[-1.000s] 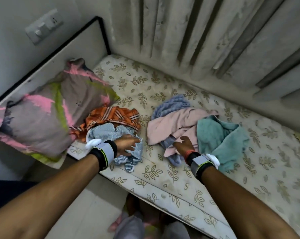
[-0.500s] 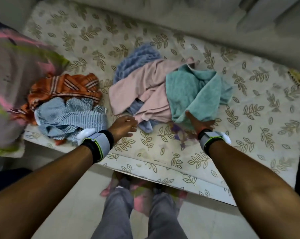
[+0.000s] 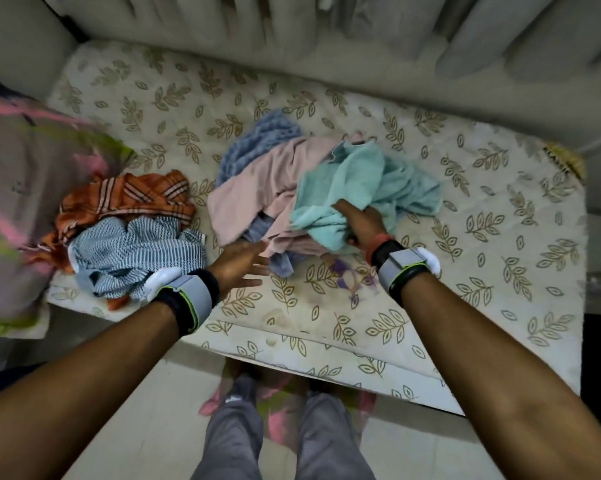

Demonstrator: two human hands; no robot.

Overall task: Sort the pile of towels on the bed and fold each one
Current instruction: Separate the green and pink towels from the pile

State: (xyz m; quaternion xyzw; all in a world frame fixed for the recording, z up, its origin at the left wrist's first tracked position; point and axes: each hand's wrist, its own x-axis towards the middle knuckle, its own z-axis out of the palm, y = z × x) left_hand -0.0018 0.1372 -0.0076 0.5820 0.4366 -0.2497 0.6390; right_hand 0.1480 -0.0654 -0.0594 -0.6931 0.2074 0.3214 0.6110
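A heap of towels lies mid-bed: a teal towel [image 3: 368, 181] on top at the right, a pink towel [image 3: 257, 192] under it, and a blue knit towel [image 3: 257, 140] behind. My right hand [image 3: 361, 220] grips the teal towel's near edge. My left hand [image 3: 240, 265] hovers open, fingers spread, just short of the pink towel's front corner. Further left sit a crumpled blue-striped cloth [image 3: 136, 254] and an orange plaid cloth [image 3: 126, 199] behind it.
The leaf-print mattress [image 3: 482, 271] is bare on its right half. A pink-and-green pillow [image 3: 25, 202] overhangs the left end. Curtains [image 3: 326, 29] hang behind the bed. My legs and a pink mat [image 3: 278, 417] are on the floor below.
My left hand left the striped cloth and moved right toward the pink towel. My right hand slid right and closed on the teal towel. The view tilted down.
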